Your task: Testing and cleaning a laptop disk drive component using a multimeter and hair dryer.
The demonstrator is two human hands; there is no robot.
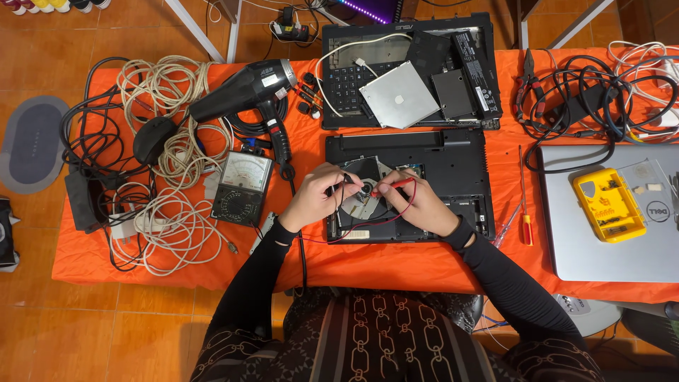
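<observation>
While each grip pinches its probe, tips seemingly meet: black probe (348, 180), red probe (393, 185).

Your long black sleeves to the wrists, left hand (313, 199) and right hand (421, 205) bare, dark top with tan chain-link print

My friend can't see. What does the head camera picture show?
Two hands press meter probes into an opened black laptop on an orange table: left hand holds the black probe, right hand the red probe. A multimeter sits left.
</observation>
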